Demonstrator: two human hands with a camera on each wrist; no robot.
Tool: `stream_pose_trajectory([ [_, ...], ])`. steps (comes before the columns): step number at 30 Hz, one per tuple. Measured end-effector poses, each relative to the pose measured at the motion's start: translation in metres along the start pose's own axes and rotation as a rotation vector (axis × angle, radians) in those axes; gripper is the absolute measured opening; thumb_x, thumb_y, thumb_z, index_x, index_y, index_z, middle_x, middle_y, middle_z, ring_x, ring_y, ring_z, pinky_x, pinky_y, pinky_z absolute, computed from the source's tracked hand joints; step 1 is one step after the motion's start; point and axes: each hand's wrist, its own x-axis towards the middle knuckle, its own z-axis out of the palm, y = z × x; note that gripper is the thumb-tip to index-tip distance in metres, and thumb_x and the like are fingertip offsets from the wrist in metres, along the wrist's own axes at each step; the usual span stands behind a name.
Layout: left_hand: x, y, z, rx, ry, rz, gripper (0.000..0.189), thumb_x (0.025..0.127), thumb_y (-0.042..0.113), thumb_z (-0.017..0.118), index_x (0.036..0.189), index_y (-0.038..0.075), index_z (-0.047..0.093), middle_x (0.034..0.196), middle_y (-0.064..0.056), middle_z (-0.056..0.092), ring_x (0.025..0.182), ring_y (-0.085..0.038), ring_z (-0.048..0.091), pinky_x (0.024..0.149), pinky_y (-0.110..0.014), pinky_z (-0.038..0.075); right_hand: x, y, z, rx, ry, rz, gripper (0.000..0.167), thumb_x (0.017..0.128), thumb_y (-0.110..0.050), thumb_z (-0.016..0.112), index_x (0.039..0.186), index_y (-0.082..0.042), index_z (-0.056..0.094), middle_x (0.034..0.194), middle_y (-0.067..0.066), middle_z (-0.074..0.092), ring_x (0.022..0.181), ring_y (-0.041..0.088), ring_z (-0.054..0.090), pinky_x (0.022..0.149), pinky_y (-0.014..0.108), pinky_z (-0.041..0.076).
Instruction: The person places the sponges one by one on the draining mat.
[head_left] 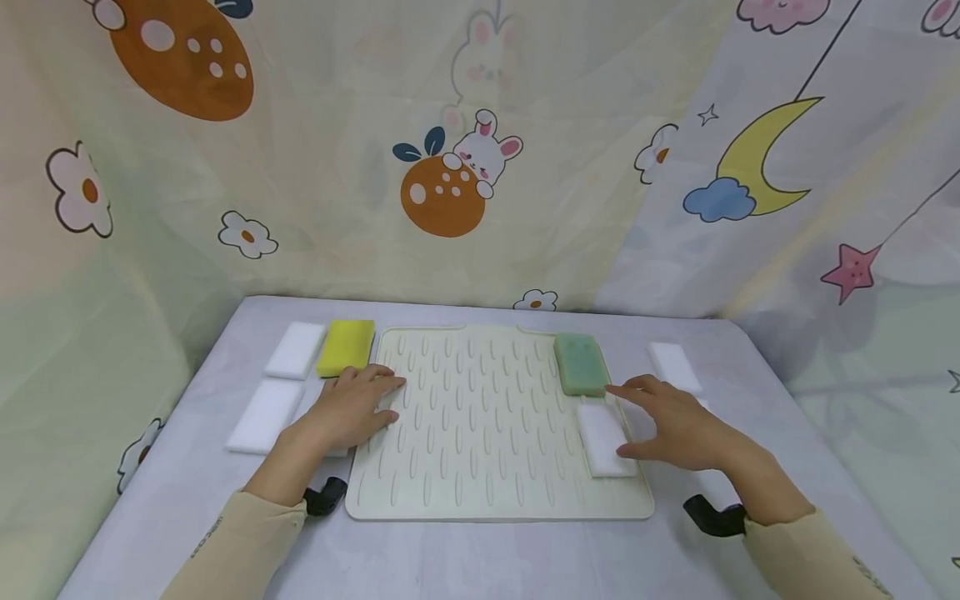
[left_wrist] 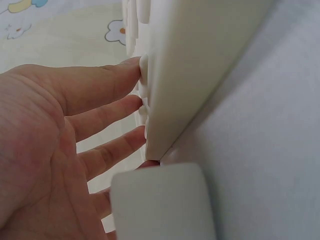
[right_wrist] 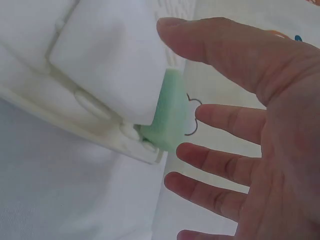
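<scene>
A cream drying mat (head_left: 480, 492) with rows of raised ridges lies flat on the table. My left hand (head_left: 351, 410) reaches over its left edge, fingers spread and thumb tip right at the ridges in the left wrist view. A white sponge (left_wrist: 162, 205) stands close below that hand. On the mat's right side a green sponge (head_left: 581, 367) lies behind a white sponge (head_left: 604, 442). My right hand (head_left: 675, 427) hovers beside these two with loosely extended fingers, holding nothing. Its thumb is close over the white sponge in the right wrist view.
Left of the mat lie a yellow sponge (head_left: 346, 347) and white sponges, one at the back (head_left: 296, 350) and one nearer (head_left: 265, 417). Another white sponge (head_left: 673, 367) lies beyond my right hand. A printed cloth (head_left: 330, 183) hangs behind the table.
</scene>
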Motion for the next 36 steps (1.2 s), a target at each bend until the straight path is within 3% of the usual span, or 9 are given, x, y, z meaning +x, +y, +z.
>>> stream_pose_trajectory([
  [9, 0.001, -0.002, 0.001, -0.003, -0.001, -0.005, 0.056, 0.099, 0.031, 0.070, 0.152, 0.020, 0.054, 0.157, -0.009, 0.046, 0.138, -0.043, 0.041, 0.110, -0.066, 0.035, -0.005, 0.014, -0.003, 0.047, -0.006, 0.040, 0.087, 0.081, -0.045, 0.086, 0.155, -0.016, 0.049, 0.149, 0.017, 0.048, 0.133, 0.044, 0.050, 0.099, 0.069, 0.044],
  [19, 0.002, -0.003, 0.002, 0.007, 0.004, -0.009, 0.056, 0.099, 0.032, 0.070, 0.152, 0.021, 0.054, 0.157, -0.008, 0.047, 0.139, -0.042, 0.042, 0.111, -0.065, 0.035, -0.011, 0.029, -0.008, 0.077, -0.012, 0.065, 0.089, 0.081, -0.044, 0.086, 0.155, -0.014, 0.048, 0.151, 0.018, 0.045, 0.133, 0.044, 0.050, 0.095, 0.061, 0.049],
  [27, 0.002, -0.002, 0.003, 0.007, 0.005, -0.012, 0.056, 0.099, 0.032, 0.070, 0.151, 0.021, 0.055, 0.156, -0.008, 0.047, 0.138, -0.042, 0.041, 0.110, -0.065, 0.035, -0.016, 0.043, -0.007, 0.082, -0.016, 0.100, 0.091, 0.079, -0.043, 0.088, 0.154, -0.012, 0.048, 0.152, 0.024, 0.043, 0.136, 0.051, 0.044, 0.098, 0.071, 0.044],
  [36, 0.002, -0.003, 0.003, 0.002, 0.006, -0.015, 0.056, 0.098, 0.032, 0.070, 0.151, 0.020, 0.055, 0.157, -0.009, 0.047, 0.140, -0.043, 0.040, 0.112, -0.066, 0.034, -0.023, 0.065, -0.006, 0.080, -0.044, 0.130, 0.097, 0.073, -0.041, 0.092, 0.153, -0.008, 0.048, 0.152, 0.026, 0.042, 0.135, 0.052, 0.042, 0.097, 0.071, 0.044],
])
